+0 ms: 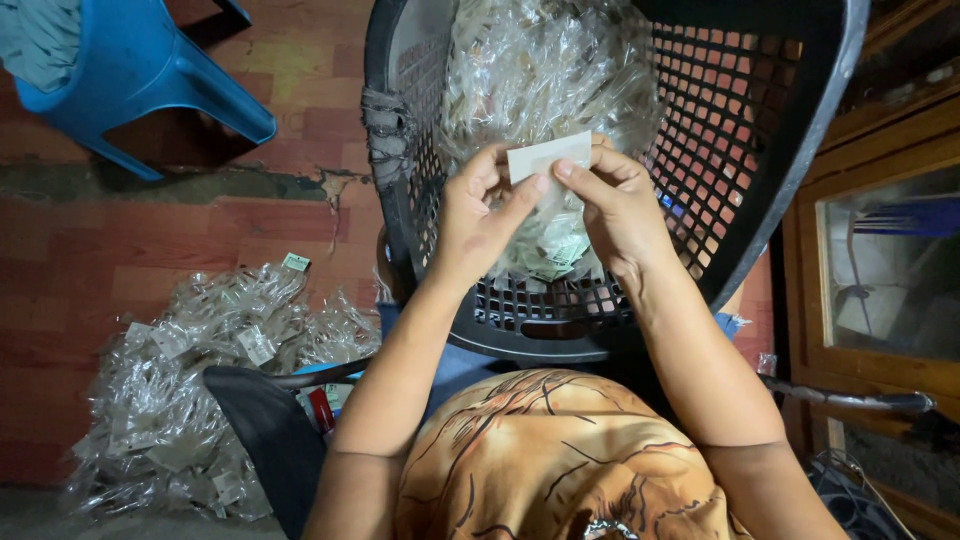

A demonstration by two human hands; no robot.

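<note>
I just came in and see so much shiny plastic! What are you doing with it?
A seated person holds a small clear packet with a white card between the left hand and right hand, over a black plastic basket tilted on the lap. The basket holds a heap of clear packets. Another pile of packets lies on the red floor beside a blue chair.

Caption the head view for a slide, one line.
Both hands, left hand and right hand, pinch a small clear packet over a black mesh basket full of packets.
</note>
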